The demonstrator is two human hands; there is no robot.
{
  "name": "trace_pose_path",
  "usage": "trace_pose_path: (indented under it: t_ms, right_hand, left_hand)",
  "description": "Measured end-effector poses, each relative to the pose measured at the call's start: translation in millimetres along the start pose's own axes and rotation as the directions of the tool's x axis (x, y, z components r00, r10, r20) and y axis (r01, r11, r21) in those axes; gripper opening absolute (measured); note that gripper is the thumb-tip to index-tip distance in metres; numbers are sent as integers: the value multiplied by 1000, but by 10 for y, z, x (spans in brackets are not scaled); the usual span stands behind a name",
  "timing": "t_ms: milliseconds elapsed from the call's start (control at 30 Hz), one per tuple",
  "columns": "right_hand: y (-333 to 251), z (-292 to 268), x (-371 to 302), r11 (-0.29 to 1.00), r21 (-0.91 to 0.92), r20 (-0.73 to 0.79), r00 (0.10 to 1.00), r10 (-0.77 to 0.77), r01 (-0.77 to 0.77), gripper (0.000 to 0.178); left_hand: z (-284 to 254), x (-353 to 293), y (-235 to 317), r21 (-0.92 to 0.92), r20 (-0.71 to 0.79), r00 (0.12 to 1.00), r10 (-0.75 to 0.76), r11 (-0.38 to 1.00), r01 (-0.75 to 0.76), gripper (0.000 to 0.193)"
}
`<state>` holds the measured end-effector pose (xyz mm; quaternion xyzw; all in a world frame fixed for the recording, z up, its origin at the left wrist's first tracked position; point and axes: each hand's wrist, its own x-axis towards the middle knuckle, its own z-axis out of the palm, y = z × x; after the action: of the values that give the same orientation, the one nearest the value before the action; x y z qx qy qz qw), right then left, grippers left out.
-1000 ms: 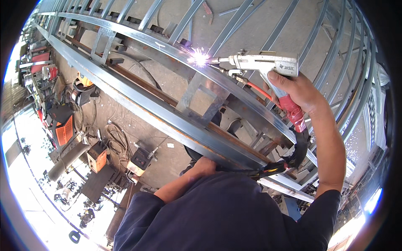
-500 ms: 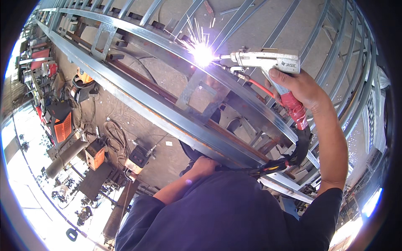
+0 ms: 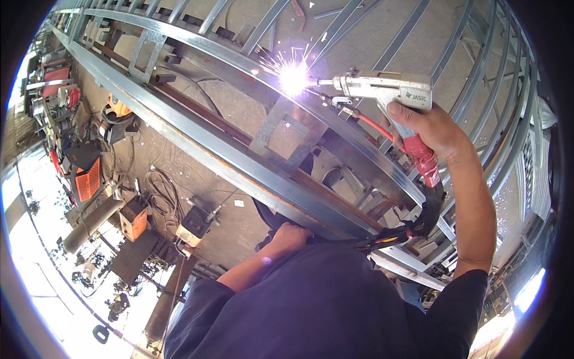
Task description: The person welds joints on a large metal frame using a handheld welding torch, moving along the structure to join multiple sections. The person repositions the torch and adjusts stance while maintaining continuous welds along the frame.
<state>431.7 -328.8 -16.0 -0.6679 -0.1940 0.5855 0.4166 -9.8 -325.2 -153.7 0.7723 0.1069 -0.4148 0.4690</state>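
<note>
Sparks (image 3: pixel 287 64) and white glare at twelve o'clock on the upper rail (image 3: pixel 197 42); gun tip lost in the light, contact unreadable. Welding gun (image 3: pixel 388 90), pale, red tape (image 3: pixel 422 158) on its handle, sits between one and two, nose toward nine. Right hand (image 3: pixel 431 131), past two: wrapped round the handle, thumb along its upper side. Black hose (image 3: pixel 431 210) bends down near four. Left hand (image 3: pixel 291 237), six o'clock, beside the lower rail (image 3: pixel 191 133): fingers curled; cannot tell if gripping anything. Dark-topped box (image 3: pixel 195 224) at eight, coiled cable (image 3: pixel 160 194) at nine.
</note>
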Motion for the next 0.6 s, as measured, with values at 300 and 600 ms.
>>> trace_pose_path:
  t_ms: [300, 600]
  right_hand:
    - [30, 6, -49, 1000, -4, -34, 999, 21, -21, 45]
    - [194, -129, -301, 997, -74, -148, 989, 9, -20, 52]
  left_hand:
    - [-215, -101, 179, 49, 41, 999, -23, 999, 21, 24]
    - [-407, -165, 366, 60, 36, 998, -59, 997, 57, 41]
